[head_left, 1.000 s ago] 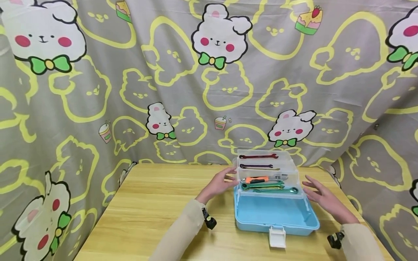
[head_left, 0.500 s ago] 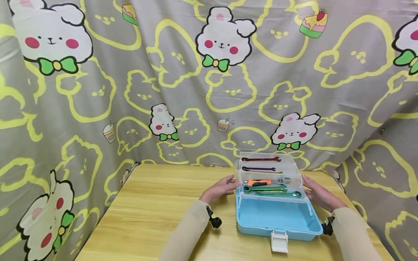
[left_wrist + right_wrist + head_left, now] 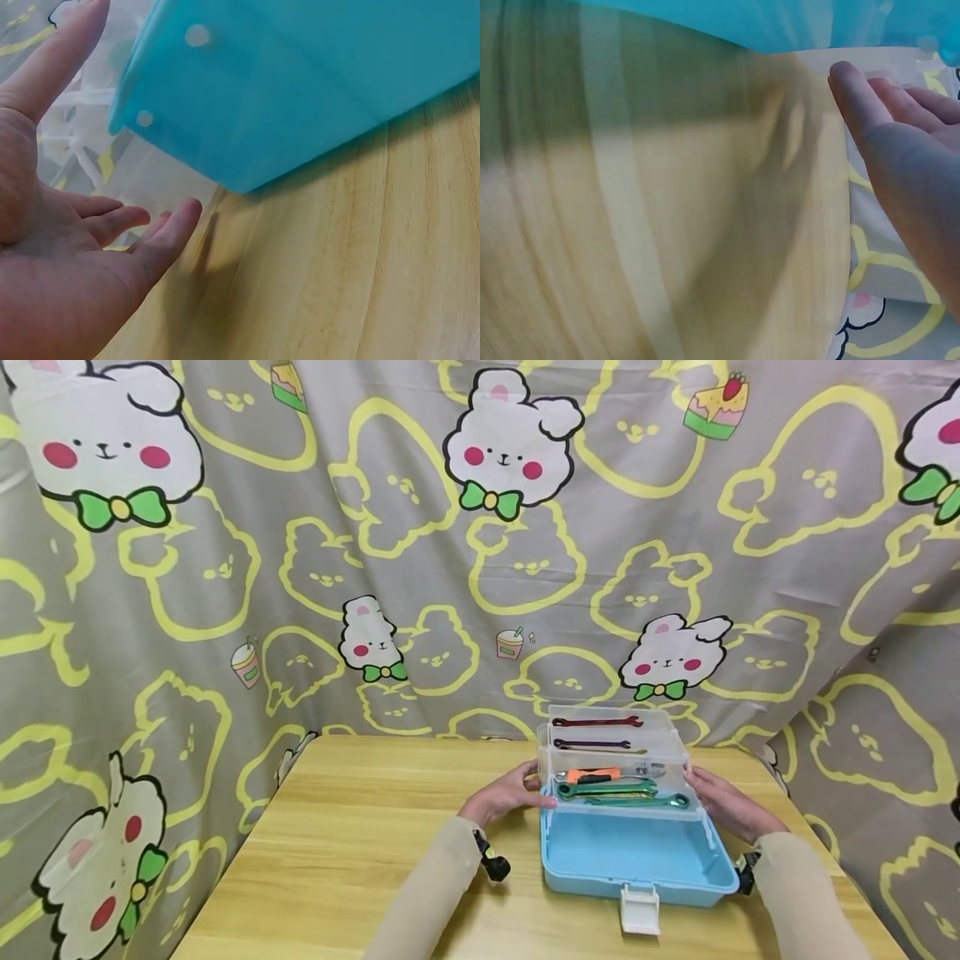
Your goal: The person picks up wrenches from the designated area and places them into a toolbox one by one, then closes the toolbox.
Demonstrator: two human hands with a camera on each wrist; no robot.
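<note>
Wooden tabletop [image 3: 360, 852], pale grain, is standing in front of a grey curtain [image 3: 225, 568] printed with white rabbits and yellow outlines.

Item 1: blue toolbox [image 3: 637, 860], lid open, is sitting between the two hands with its white latch [image 3: 640, 908] hanging toward the person. Its bottom compartment is showing bare blue plastic.

Item 2: clear fold-out trays [image 3: 611, 760] are rising in steps beyond the hands. The nearest tier is carrying green wrenches [image 3: 622, 793], the tier behind an orange-handled tool [image 3: 592, 774]; the two far tiers are each carrying one dark wrench [image 3: 596, 722].

Item 3: left hand [image 3: 510, 793] is lying against the left end of the lowest tray, fingers relaxed and spread wide, gripping nothing; the left wrist view is showing an open palm [image 3: 67, 255] just beside the blue corner [image 3: 247, 97].

Item 4: right hand [image 3: 723, 806] is resting flat at the right end of the same tray, fingers [image 3: 870, 105] straight, holding nothing.

Both sleeves are beige.
</note>
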